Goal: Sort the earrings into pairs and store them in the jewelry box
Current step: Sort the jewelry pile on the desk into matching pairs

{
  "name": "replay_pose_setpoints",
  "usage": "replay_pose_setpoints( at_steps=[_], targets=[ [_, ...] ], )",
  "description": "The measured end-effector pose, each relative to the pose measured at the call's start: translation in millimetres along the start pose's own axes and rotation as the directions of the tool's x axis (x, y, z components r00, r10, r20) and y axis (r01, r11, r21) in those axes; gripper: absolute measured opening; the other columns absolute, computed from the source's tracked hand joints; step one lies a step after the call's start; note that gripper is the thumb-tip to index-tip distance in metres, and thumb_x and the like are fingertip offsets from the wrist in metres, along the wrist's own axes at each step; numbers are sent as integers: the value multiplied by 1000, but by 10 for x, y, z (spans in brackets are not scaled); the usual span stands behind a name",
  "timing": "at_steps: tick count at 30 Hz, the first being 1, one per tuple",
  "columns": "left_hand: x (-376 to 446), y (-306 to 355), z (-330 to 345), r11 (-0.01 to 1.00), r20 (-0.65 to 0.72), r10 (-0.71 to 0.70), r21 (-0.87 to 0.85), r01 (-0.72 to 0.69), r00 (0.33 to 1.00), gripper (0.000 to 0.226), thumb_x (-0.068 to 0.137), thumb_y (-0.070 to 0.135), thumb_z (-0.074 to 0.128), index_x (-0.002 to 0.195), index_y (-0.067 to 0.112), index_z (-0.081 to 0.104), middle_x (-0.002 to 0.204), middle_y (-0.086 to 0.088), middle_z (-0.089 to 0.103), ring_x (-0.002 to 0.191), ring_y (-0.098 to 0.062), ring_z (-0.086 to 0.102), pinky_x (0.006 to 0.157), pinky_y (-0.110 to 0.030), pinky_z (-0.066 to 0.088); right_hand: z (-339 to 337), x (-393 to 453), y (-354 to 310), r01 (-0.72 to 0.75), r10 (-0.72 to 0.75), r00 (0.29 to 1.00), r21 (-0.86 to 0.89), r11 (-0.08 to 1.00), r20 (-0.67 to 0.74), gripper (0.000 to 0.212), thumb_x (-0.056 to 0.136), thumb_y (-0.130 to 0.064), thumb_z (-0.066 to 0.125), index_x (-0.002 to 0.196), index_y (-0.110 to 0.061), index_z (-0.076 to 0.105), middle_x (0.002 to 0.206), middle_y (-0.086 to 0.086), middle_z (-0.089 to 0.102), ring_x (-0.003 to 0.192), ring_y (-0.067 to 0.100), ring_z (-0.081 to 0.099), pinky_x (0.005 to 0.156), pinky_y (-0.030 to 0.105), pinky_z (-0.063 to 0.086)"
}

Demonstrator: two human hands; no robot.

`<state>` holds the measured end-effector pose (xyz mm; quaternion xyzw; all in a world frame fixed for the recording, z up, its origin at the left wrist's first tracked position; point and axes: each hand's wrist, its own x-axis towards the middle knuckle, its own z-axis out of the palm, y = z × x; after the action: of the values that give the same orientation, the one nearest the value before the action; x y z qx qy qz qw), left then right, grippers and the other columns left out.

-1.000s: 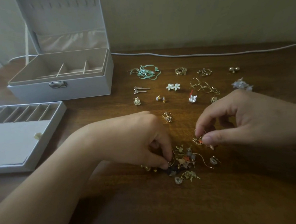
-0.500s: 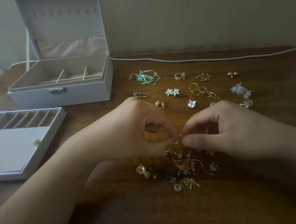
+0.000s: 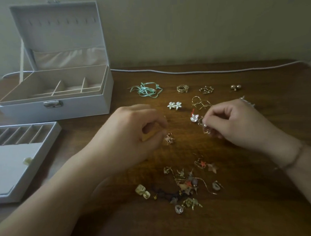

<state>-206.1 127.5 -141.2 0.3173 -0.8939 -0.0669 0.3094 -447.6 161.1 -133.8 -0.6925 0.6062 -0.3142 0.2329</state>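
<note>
- Our right hand pinched a small gold earring between curled fingertips, just beside the white swan-like earring.
- Our left hand hung loosely curled, holding nothing that we could see, beside a tiny gold earring.
- The unsorted pile lay nearest us, well apart from the open jewelry box.
- We judged these pieces light, snag-prone and delicate, best pinched by the hook or post.

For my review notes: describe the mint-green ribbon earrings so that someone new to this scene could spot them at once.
Start at the open white jewelry box at the table's back left. Just right of it, leading the far row of sorted earrings, lie the mint-green ribbon earrings. They are the only coloured, loopy ribbon tangle; the neighbours are small gold or white pieces.
</note>
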Motion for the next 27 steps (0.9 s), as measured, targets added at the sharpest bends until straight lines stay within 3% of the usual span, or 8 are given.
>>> replay_pose_setpoints(
  at_steps=[4, 7, 10, 14, 21, 27],
  targets=[
    [8, -47, -26, 993, -165, -112, 15, 116, 980, 5, 84, 21, 71, 88, 23, 72, 64, 10, 49, 61, -8, 47, 57, -12, 34, 84, 77, 55, -52, 52, 999, -34, 998, -5, 15, 81, -18, 68, 66, -15, 70, 58, 0, 69, 57, 18, 65, 50, 20, 48],
    [10, -54, -37, 986, -212, -162, 2, 166, 964, 2, 83, 24, 69, 85, 24, 71, 61, 10, 47, 60, -8, 47, 56, -13, 34, 134, 107, 37, -53, 54, 999, -51, 997, 8, 7, 78, -14, 70, 72, -17, 68, 59, -1, 70, 57, 13, 66, 51, 16, 47],
    [6, -56, -49, 985, -162, -168, 14, 173, 972, 8, 83, 29, 65, 86, 24, 71, 61, 9, 48, 60, -8, 47, 55, -14, 33, 151, 121, 31, -33, 37, 999, -102, 994, 35, 12, 79, -12, 68, 81, -22, 62, 62, -2, 70, 55, 9, 64, 48, 10, 44],
    [-7, -76, -72, 982, -71, -168, 80, 174, 983, 17, 84, 36, 59, 89, 27, 71, 62, 10, 50, 62, -9, 49, 54, -18, 36, 164, 150, 44, -21, 29, 998, -164, 986, 49, 15, 82, -11, 65, 76, -25, 64, 61, -3, 69, 56, 5, 62, 51, 8, 42],
    [-20, -117, -80, 982, -32, -164, 92, 166, 986, 21, 84, 39, 58, 91, 26, 72, 63, 10, 52, 60, -8, 51, 55, -32, 46, 155, 164, 76, -22, 36, 997, -191, 981, 68, 17, 86, -13, 65, 77, -27, 67, 64, -2, 69, 57, 8, 61, 49, 8, 41],
    [-35, -250, -219, 984, 71, -127, 131, 117, 989, 5, 86, 32, 68, 89, 28, 71, 66, 12, 54, 63, -6, 53, 58, -22, 40, 71, 105, 106, 1, 15, 996, -189, 982, 84, 13, 90, -16, 62, 85, -28, 68, 62, -6, 68, 60, -1, 61, 52, 5, 40]
  ],
)
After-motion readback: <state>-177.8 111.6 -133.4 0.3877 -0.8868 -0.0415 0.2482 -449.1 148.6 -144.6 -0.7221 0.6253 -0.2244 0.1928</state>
